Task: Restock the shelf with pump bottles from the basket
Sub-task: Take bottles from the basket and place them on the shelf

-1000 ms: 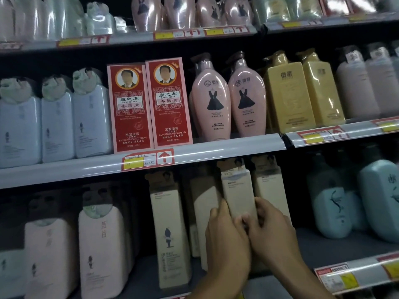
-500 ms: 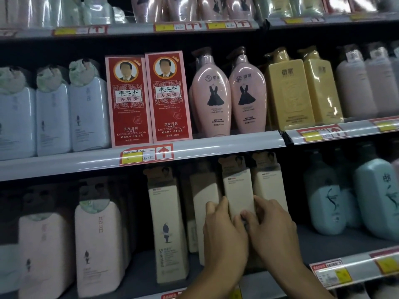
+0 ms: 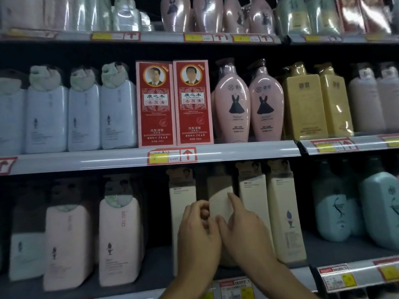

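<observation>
Several cream pump bottles stand in a row on the lower shelf. One cream pump bottle sits a little further back than its neighbours. My left hand has its fingers curled at that bottle's left edge. My right hand lies beside it, with a straight index finger touching the bottle's right edge. Both hands hide the bottle's lower half. The basket is out of view.
Pink-white bottles stand left of the cream row and teal bottles to its right. On the shelf above are two red boxes, pink bottles and yellow bottles. A price rail overhangs the lower shelf.
Both hands have left the cream bottle they held and shifted left to the set-back one beside it. The view has moved closer to the shelf.
</observation>
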A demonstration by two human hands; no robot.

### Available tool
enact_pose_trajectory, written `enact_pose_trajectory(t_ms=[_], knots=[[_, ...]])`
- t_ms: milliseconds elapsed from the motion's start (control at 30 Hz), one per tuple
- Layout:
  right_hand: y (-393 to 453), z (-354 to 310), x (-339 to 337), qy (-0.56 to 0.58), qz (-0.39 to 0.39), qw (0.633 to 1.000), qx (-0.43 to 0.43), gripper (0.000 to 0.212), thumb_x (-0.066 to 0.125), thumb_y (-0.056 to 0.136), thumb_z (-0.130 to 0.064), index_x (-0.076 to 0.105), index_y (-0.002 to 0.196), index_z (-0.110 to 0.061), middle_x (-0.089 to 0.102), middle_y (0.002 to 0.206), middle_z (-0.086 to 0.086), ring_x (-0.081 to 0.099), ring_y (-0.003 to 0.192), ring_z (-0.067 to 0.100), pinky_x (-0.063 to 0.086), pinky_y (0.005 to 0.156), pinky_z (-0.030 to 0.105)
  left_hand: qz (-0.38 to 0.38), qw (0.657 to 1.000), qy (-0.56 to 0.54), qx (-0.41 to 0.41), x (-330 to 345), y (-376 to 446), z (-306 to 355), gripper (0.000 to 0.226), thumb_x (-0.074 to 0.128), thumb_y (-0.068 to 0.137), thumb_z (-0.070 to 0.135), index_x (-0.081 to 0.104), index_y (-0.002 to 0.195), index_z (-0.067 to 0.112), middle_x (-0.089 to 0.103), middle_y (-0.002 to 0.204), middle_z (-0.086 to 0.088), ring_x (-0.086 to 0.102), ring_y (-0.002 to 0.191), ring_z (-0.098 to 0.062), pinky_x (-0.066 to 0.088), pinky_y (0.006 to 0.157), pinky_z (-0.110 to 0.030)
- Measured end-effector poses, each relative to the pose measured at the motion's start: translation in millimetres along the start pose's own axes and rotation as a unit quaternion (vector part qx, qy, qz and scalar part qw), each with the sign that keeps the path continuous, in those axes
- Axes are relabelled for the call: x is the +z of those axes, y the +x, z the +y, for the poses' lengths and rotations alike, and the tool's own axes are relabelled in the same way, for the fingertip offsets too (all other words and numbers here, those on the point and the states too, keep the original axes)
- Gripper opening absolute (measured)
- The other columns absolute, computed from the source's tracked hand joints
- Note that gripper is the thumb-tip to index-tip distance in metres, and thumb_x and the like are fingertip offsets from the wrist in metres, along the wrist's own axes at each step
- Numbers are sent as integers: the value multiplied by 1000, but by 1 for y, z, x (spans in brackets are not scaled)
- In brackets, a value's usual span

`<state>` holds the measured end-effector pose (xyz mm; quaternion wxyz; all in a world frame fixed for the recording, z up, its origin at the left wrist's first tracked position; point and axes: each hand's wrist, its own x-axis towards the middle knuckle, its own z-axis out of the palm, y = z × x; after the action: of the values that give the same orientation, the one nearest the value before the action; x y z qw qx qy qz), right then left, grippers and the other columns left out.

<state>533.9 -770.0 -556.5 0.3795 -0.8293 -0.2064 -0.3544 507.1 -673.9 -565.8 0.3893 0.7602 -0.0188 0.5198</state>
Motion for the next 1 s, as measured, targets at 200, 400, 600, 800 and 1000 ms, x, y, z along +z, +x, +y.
enact_pose_trajectory(t_ms=[200,400,600,800,1000], knots=[[9,-8,12,-11,-21,999,30,67,48,99,-39,16,157,-25,68,76,-5,64,69,13,56,68,36,-148,985,-49,-78,-12,-1,-1,47,38,104,13,42,149,24,54,141,8,51,129,-4,40,108,-18],[-15,-2,24,-6,-30,994,107,63,49,99,-40,26,151,-14,71,99,2,67,84,18,57,74,34,-208,959,-129,-140,-20,2,4,54,35,105,11,24,156,24,39,155,8,38,131,1,27,108,-13],[-29,6,36,107,-73,973,190,71,55,97,-31,22,158,-20,71,78,0,66,74,10,52,66,24,-254,932,-167,-198,-16,3,-4,58,45,103,19,23,157,22,36,157,5,40,130,-3,29,110,-20],[-49,3,39,41,-89,988,120,55,50,89,-48,26,133,-71,71,85,-2,67,82,8,53,77,24,-233,937,-172,-196,-20,8,-5,45,52,101,20,46,145,26,61,115,27,58,105,8,40,96,-19],[-35,18,30,66,33,984,161,58,62,87,-52,46,140,-32,66,73,-8,62,78,7,51,76,30,-178,965,-105,-159,-38,2,-17,35,57,97,12,57,129,26,66,121,11,63,101,3,45,82,-5]])
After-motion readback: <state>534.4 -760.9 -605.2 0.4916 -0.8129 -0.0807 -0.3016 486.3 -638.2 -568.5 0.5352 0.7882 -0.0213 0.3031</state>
